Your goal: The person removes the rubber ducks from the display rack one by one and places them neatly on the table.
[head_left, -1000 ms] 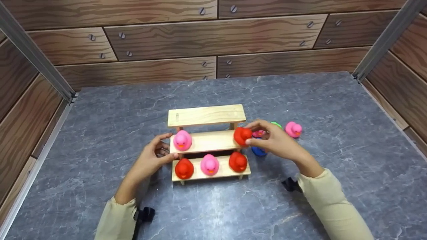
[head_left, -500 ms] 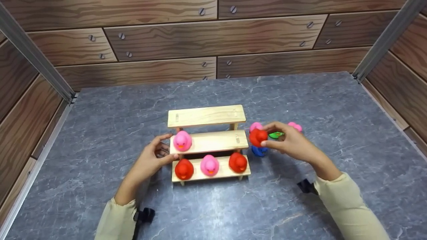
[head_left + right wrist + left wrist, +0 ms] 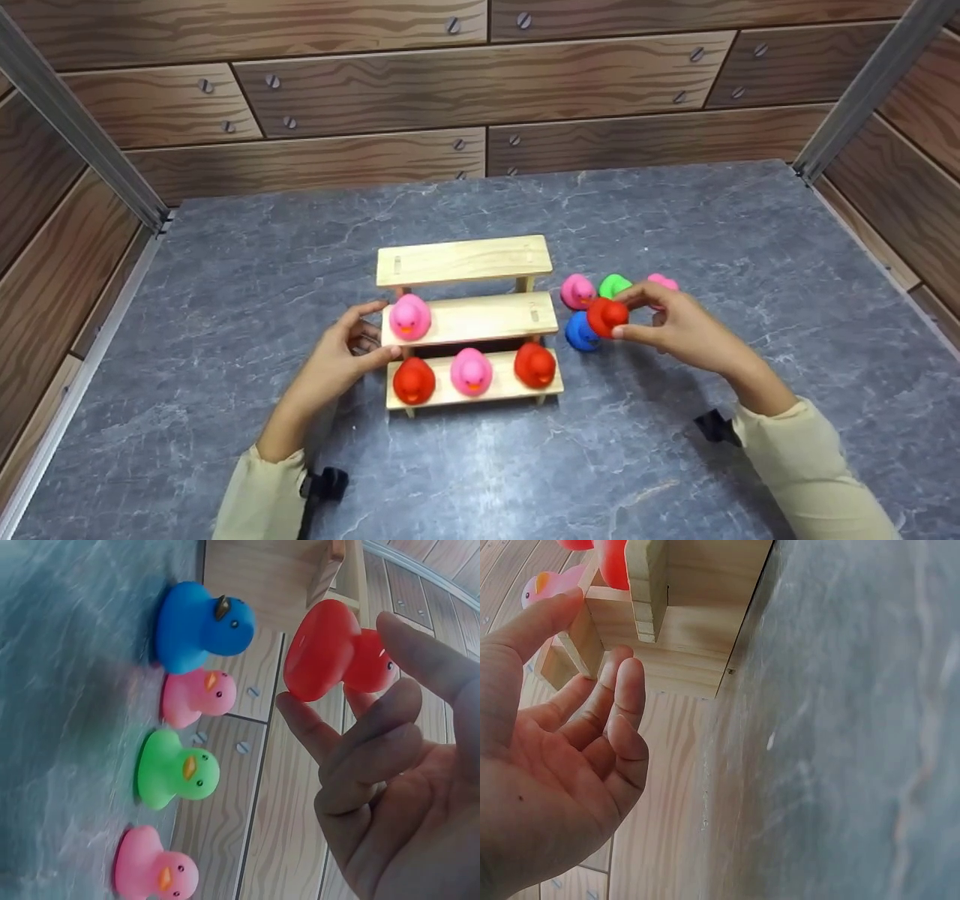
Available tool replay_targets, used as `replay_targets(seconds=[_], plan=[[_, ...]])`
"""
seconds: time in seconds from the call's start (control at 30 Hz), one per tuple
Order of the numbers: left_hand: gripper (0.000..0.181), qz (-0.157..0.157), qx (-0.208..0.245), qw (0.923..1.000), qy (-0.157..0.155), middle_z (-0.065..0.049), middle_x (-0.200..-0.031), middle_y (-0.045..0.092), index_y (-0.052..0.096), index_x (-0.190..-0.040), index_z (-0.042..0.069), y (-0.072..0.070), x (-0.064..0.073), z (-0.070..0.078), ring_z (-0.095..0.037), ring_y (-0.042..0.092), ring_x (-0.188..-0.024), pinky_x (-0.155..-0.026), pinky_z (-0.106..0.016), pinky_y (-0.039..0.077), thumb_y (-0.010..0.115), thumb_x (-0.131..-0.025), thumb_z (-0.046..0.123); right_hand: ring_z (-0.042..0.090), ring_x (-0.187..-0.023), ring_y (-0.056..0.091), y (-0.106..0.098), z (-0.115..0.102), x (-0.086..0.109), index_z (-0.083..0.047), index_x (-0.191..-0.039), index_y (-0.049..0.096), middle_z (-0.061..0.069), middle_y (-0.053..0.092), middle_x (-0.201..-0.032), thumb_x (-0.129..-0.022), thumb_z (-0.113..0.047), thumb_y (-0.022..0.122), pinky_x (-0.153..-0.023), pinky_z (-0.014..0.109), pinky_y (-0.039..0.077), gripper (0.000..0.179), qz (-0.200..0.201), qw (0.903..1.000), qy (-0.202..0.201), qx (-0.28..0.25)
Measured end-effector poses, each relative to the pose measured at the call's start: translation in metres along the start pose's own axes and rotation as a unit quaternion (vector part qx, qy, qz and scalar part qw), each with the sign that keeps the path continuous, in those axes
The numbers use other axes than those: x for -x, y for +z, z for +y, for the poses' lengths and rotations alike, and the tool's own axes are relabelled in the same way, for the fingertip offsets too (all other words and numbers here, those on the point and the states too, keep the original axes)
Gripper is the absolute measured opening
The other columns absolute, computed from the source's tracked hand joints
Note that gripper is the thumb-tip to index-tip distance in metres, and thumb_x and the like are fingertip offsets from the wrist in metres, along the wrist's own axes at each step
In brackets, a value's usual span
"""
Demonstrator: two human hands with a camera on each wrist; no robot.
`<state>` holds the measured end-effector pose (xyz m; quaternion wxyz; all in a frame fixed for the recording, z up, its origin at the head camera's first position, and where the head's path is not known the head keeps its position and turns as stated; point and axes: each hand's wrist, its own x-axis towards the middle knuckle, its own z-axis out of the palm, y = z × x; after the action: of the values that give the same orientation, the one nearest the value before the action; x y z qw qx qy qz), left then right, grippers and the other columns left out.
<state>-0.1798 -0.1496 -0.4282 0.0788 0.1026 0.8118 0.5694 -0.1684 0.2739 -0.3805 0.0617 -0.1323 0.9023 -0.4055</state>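
At the stand, the left hand grips the middle shelf, seemingly to steady it; near the blue duck, the right hand pinches a red duck above the table, presumably leaving its base free.

Worktop: grey, pale-veined. Standing on it between the two grips: stepped wooden stand. Middle tier: pink duck, just beside left grip. Bottom tier, from left-grip side towards right grip: red duck, second pink duck, second red duck. Directly on worktop, left of right grip: blue duck, third pink duck farther out. Beyond right grip: green duck; fourth pink duck, partly hidden.
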Motion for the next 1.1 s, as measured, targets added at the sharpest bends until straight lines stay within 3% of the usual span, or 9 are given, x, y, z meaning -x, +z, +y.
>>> replay_targets(seconds=[0.2, 0.37, 0.5, 0.9, 1.1], plan=[[0.063, -0.002, -0.006, 1.0, 0.002, -0.018, -0.098, 0.066, 0.044, -0.139, 0.0, -0.001, -0.001, 0.001, -0.012, 0.057, -0.076, -0.065, -0.02, 0.046, 0.073, -0.084, 0.009, 0.011, -0.073, 0.055, -0.003, 0.006, 0.003, -0.001, -0.115, 0.061, 0.018, 0.065, -0.114, -0.084, -0.022, 0.075, -0.06, 0.022, 0.044, 0.04, 0.002, 0.9999, 0.008, 0.012], [0.064, -0.001, -0.007, 1.0, -0.001, -0.017, -0.098, 0.066, 0.044, -0.14, 0.001, -0.001, -0.001, 0.002, -0.012, 0.056, -0.076, -0.064, -0.02, 0.045, 0.074, -0.083, 0.01, 0.022, -0.103, 0.056, -0.004, 0.011, 0.005, -0.001, -0.115, 0.061, 0.015, 0.065, -0.114, -0.084, -0.024, 0.075, -0.073, 0.022, 0.043, 0.041, 0.007, 0.9995, 0.013, 0.029], [0.064, 0.0, -0.008, 1.0, -0.001, -0.017, -0.098, 0.066, 0.044, -0.14, 0.002, -0.001, -0.001, 0.003, -0.012, 0.056, -0.076, -0.064, -0.02, 0.045, 0.074, -0.084, 0.01, 0.028, -0.103, 0.056, -0.003, 0.014, 0.006, -0.001, -0.115, 0.061, 0.017, 0.065, -0.114, -0.084, -0.024, 0.075, -0.071, 0.022, 0.043, 0.041, 0.006, 0.9993, 0.017, 0.033], [0.063, -0.005, -0.001, 1.0, 0.001, -0.016, -0.097, 0.066, 0.045, -0.139, 0.001, -0.001, 0.0, 0.001, -0.012, 0.056, -0.075, -0.064, -0.02, 0.044, 0.074, -0.083, 0.009, 0.03, -0.107, 0.06, -0.006, 0.019, 0.009, -0.002, -0.112, 0.062, 0.017, 0.067, -0.113, -0.084, -0.023, 0.075, -0.08, 0.032, 0.048, 0.038, 0.009, 0.9979, 0.013, 0.063], [0.064, -0.003, -0.001, 1.0, -0.002, -0.015, -0.096, 0.065, 0.045, -0.139, 0.002, -0.001, 0.001, 0.0, -0.012, 0.056, -0.075, -0.064, -0.02, 0.044, 0.075, -0.083, 0.009, 0.032, -0.108, 0.06, -0.007, 0.023, 0.008, -0.001, -0.113, 0.061, 0.018, 0.066, -0.113, -0.084, -0.02, 0.074, -0.078, 0.027, 0.046, 0.037, 0.004, 0.9972, 0.022, 0.072]])
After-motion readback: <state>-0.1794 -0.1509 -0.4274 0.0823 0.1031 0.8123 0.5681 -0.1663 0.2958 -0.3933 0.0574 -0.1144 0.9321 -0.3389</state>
